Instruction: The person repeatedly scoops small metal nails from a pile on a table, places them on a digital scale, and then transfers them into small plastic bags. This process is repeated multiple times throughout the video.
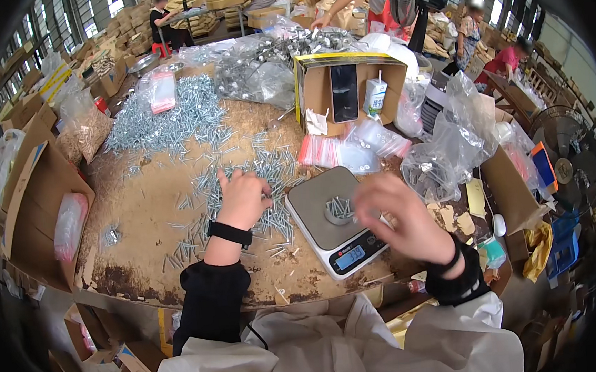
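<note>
My left hand (241, 198), a dark band round its wrist, rests on a spread of loose silver screws (269, 166), its fingers apart among them. Right of it stands a digital scale (324, 208) with a grey-brown top and a lit display. A small round dish (339, 209) holding several screws sits on the scale's top. Just right of that dish is my right hand (400, 213), held over the scale's edge with the fingers bent. Motion blurs these fingers, so what they hold, if anything, cannot be made out.
A larger screw heap (169, 119) lies at the back left. An open box (310, 88) with a phone (345, 93) and a drink carton (375, 96) stands behind small plastic bags (341, 154). Cartons (44, 210) flank the table's left edge. Other people are further back.
</note>
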Tool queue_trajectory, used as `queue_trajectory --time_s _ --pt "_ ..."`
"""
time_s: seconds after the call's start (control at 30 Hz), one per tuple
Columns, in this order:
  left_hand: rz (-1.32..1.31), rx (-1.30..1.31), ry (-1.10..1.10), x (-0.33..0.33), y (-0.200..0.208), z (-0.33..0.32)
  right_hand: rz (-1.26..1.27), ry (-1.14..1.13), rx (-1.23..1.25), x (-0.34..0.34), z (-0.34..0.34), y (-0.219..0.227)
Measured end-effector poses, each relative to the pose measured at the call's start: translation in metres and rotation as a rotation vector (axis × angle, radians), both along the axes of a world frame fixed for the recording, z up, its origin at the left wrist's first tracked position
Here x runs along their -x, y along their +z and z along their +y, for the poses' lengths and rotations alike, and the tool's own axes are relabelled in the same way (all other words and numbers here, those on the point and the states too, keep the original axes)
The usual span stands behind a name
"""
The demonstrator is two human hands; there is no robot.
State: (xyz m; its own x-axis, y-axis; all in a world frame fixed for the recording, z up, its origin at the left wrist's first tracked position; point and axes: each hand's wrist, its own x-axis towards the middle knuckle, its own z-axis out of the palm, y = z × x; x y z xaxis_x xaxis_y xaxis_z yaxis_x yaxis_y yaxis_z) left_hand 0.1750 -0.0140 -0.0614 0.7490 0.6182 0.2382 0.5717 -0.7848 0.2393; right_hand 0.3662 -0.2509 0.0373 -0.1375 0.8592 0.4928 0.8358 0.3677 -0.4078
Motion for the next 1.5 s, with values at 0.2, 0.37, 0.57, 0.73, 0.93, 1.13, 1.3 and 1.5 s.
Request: queue_trajectory --time_s 0.2,0.37,0.57,0.73,0.93,1.13,1.3,1.5 --pt "-0.004 0.112 -0.001 0.004 0.0 0.005 0.032 -0.05 -0.046 -0.032 0.044 -0.034" --pt "-0.007 0.083 0.005 0.005 -0.003 0.006 0.343 -0.262 -0.094 -0.086 0.044 -0.05" --pt "0.062 0.038 0.032 0.006 0.004 -0.008 0.24 -0.38 -0.178 -0.086 0.034 -0.051" --pt "0.056 -0.067 0.009 0.002 0.001 -0.012 0.236 -0.308 -0.143 -0.073 0.034 -0.052" --pt "-0.009 -0.076 -0.058 -0.001 -0.004 -0.011 0.207 -0.277 -0.168 -0.074 0.033 -0.051" --pt "-0.3 0.071 0.02 0.005 0.014 -0.005 0.219 -0.277 -0.18 -0.074 0.034 -0.053" --pt "-0.698 0.35 -0.085 -0.004 0.024 -0.01 0.262 -0.33 -0.181 -0.076 0.036 -0.055" --pt "-0.658 0.678 -0.472 -0.055 0.051 -0.068 0.308 -0.331 -0.168 -0.078 0.03 -0.054"
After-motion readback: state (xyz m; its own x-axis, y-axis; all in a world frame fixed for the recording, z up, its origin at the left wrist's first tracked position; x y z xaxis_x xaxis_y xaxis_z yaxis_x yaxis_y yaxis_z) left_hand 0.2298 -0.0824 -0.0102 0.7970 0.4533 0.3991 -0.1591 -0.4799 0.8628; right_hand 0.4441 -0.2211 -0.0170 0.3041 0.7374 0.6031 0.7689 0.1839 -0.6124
